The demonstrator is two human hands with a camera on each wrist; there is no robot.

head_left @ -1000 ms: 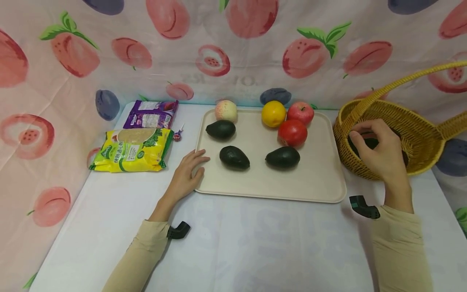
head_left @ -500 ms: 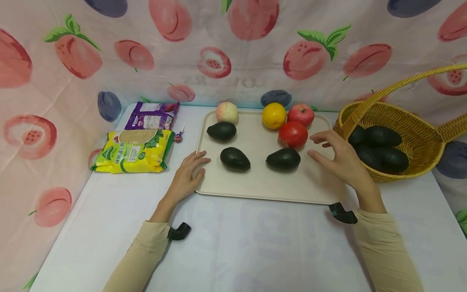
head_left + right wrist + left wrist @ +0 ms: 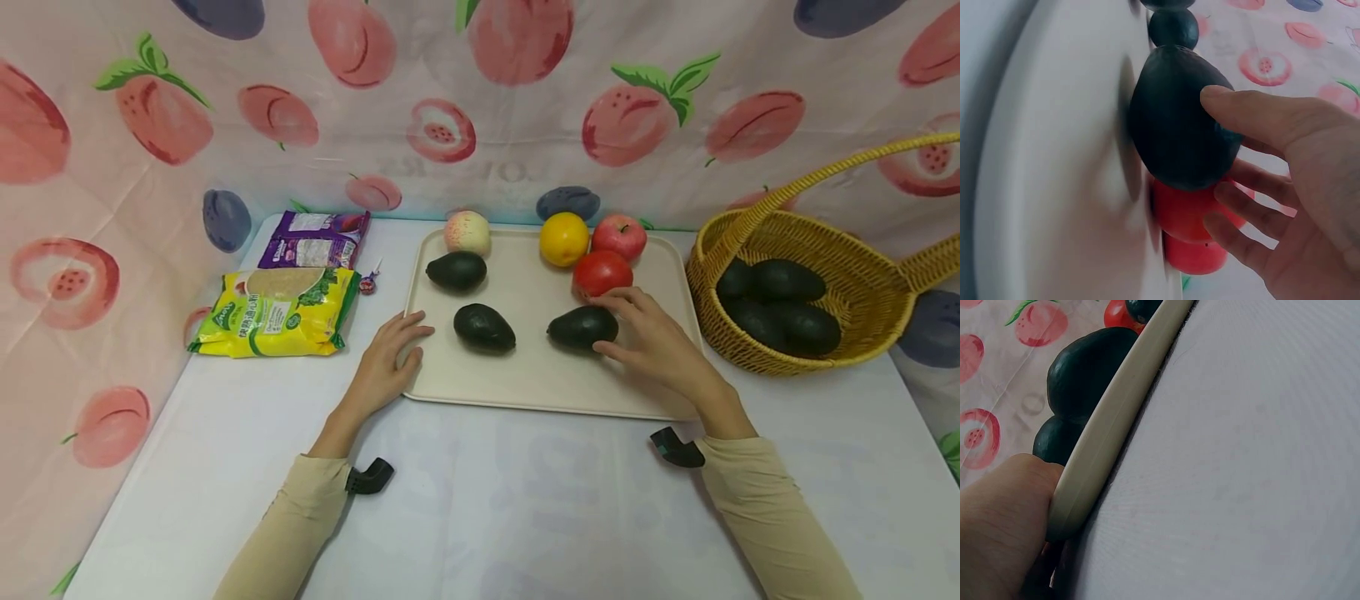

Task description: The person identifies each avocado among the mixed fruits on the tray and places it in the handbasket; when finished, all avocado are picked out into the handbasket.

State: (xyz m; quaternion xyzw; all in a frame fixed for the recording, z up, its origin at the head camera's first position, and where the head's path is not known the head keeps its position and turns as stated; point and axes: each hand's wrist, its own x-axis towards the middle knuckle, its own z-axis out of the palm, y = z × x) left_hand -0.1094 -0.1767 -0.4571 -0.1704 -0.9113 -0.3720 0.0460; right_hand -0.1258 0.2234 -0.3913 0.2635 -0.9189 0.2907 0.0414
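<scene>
On the beige tray (image 3: 525, 392) lie several dark green avocados, a red tomato (image 3: 602, 273), a yellow-orange fruit (image 3: 564, 239), a red apple (image 3: 619, 237) and a pale peach (image 3: 467, 232). My right hand (image 3: 660, 346) is around the right end of the nearest avocado (image 3: 579, 328), its thumb at the front and fingers at the back. In the right wrist view the fingers are spread loosely beside this avocado (image 3: 1182, 119), which still lies on the tray. My left hand (image 3: 384, 358) rests at the tray's left edge, near another avocado (image 3: 483, 327).
A yellow wicker basket (image 3: 862, 350) with a tall handle stands right of the tray, several avocados (image 3: 787, 279) inside. At the left lie a yellow food bag (image 3: 277, 312), a purple packet (image 3: 315, 239) and a lollipop (image 3: 367, 284). Fruit-patterned cloth hangs behind the table.
My right hand has come out of the basket and moved left over the tray to the nearest avocado. Avocados show in the basket it left. My left hand stays at the tray's edge.
</scene>
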